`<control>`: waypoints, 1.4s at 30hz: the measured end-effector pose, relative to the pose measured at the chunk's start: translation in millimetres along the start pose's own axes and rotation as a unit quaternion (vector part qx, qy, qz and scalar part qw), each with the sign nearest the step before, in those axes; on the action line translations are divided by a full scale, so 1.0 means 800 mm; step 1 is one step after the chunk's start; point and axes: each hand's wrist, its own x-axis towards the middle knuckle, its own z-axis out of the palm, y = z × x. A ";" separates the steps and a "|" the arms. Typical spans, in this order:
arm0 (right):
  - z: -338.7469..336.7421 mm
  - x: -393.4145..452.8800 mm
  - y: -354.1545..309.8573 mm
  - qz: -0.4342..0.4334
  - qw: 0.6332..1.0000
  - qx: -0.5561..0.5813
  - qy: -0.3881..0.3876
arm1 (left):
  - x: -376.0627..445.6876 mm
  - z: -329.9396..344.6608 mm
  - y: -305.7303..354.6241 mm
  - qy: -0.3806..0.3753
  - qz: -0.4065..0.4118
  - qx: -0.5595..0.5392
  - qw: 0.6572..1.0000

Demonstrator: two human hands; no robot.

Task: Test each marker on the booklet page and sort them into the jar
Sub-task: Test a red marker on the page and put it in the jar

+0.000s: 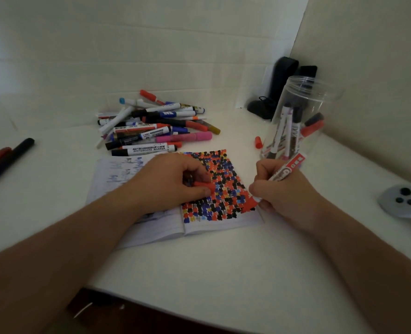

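Pressing the open paper booklet (166,227), left hand (168,182) pinches one red marker cap (203,185). Right hand (281,191) grips one red-and-white marker (286,167); tip hidden at the dotted page's right edge. Clear plastic jar (303,112) behind holds roughly six markers. Loose marker pile (153,126): count unclear.

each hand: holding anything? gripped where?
Right hand: red marker, grip low on the barrel near the tip, which is on the booklet. Left hand: red cap, pinched in its fingers.
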 end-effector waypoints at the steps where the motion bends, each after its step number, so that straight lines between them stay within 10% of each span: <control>1: 0.000 0.000 0.001 0.003 1.000 0.006 0.002 | 0.000 0.000 0.000 0.001 0.000 0.001 1.000; 42: 0.003 -0.004 -0.003 -0.014 0.997 -0.071 -0.009 | 0.000 0.000 -0.001 -0.003 0.002 0.012 1.000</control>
